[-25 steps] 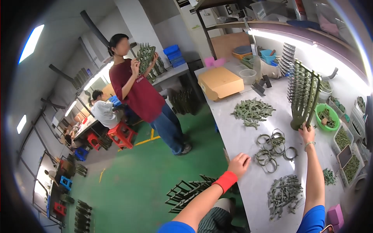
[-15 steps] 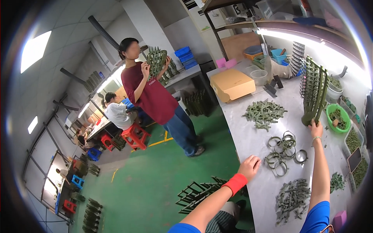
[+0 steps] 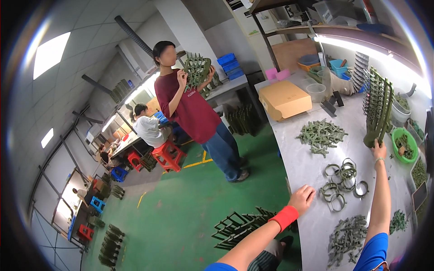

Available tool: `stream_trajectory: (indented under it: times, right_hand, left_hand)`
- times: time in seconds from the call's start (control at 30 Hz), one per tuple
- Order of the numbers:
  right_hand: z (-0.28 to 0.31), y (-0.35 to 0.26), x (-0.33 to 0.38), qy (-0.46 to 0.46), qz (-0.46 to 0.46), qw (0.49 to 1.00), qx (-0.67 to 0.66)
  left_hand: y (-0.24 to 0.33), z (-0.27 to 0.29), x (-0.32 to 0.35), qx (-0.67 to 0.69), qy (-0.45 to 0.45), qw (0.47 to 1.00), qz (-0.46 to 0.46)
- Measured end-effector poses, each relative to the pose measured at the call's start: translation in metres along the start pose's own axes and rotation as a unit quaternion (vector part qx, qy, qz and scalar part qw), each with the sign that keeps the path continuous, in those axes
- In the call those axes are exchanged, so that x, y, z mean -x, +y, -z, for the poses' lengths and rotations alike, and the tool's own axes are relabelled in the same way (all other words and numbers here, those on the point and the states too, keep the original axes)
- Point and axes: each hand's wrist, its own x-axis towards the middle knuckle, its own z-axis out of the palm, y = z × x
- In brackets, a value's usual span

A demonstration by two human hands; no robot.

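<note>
While grey-green parts (image 3: 347, 239) lie nearest on the tabletop (image 3: 308, 171), the left hand (image 3: 304, 197) is at its edge, grip loosely curled; I cannot tell whether it holds anything. Near it lie rings (image 3: 345, 179). Farther on, the right hand (image 3: 378, 150) has its grip closed on the base of a rack (image 3: 382, 110), near a bowl (image 3: 401, 156). Beyond are green pieces (image 3: 322, 134) and a box (image 3: 285, 98); past the tabletop, a standing person (image 3: 192, 110) holds another rack (image 3: 197, 72).

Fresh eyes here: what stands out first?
A tall green rack, held low by the right hand, rises at the right of the table. A red wristband shows behind the left hand, at the table's left edge. On the green floor, a person in dark red holds a spiky green piece.
</note>
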Motion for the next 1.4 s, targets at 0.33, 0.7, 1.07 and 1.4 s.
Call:
stream_trajectory:
  times: [0.33,0.7,1.07,1.4]
  right_hand:
    - [0.020,0.002,0.013,-0.034,-0.017,0.999,0.001]
    - [0.022,-0.163,0.197,-0.112,0.145,0.980,-0.080]
    - [-0.122,-0.211,0.368,-0.477,0.259,0.836,0.085]
    - [-0.165,-0.172,0.356,-0.516,0.167,0.789,0.288]
  left_hand:
    - [-0.001,-0.001,0.001,0.005,0.001,1.000,-0.006]
    - [-0.005,-0.003,0.002,0.000,0.017,0.999,-0.039]
    - [-0.053,-0.045,0.012,-0.062,-0.036,0.997,-0.022]
    - [-0.100,-0.080,0.019,-0.225,-0.004,0.967,-0.121]
